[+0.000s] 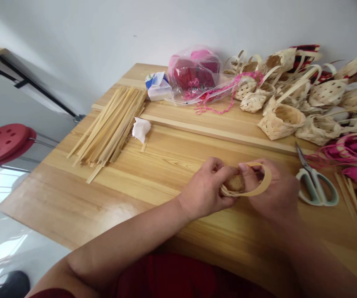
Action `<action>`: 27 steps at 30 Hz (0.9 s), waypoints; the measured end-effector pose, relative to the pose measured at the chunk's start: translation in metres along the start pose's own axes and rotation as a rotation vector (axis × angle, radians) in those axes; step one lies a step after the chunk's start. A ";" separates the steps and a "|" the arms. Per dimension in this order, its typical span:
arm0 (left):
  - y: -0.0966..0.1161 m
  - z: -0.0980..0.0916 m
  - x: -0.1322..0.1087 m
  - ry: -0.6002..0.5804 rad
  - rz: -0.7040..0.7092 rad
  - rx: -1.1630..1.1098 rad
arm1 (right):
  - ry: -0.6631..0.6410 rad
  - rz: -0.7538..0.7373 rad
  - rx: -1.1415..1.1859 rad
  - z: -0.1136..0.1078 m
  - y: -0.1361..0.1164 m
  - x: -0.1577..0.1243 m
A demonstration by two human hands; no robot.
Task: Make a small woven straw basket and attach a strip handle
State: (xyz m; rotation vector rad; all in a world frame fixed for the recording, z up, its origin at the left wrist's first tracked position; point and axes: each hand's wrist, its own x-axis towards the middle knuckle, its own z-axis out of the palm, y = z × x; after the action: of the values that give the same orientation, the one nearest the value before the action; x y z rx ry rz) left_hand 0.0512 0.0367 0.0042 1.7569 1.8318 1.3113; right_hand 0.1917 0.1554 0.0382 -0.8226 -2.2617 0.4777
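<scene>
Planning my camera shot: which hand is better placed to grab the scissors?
Right, probably: the right hand sits just beside the scissors, while the left hand is farther away, on the far side of the small woven basket both hands hold.

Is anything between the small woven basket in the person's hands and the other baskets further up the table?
Only a long flat wooden lath, lying across the table between the small woven basket, held by the left hand and right hand, and the other woven baskets.

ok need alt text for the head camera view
Left hand and right hand hold a looped pale strip over a wooden table. Scissors lie to the right, a bundle of strips to the left, and small woven baskets beyond.
</scene>
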 end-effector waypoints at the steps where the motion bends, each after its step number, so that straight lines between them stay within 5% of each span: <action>1: 0.000 0.000 0.000 0.001 0.004 0.002 | 0.008 0.000 -0.009 0.001 0.000 0.000; 27: -0.002 0.002 0.002 -0.064 -0.032 0.041 | 0.001 -0.012 -0.048 0.005 0.014 -0.003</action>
State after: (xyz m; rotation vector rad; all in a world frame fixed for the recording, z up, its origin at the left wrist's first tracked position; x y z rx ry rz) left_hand 0.0510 0.0398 0.0025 1.7615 1.8571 1.1991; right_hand 0.1958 0.1628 0.0252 -0.8327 -2.2833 0.4193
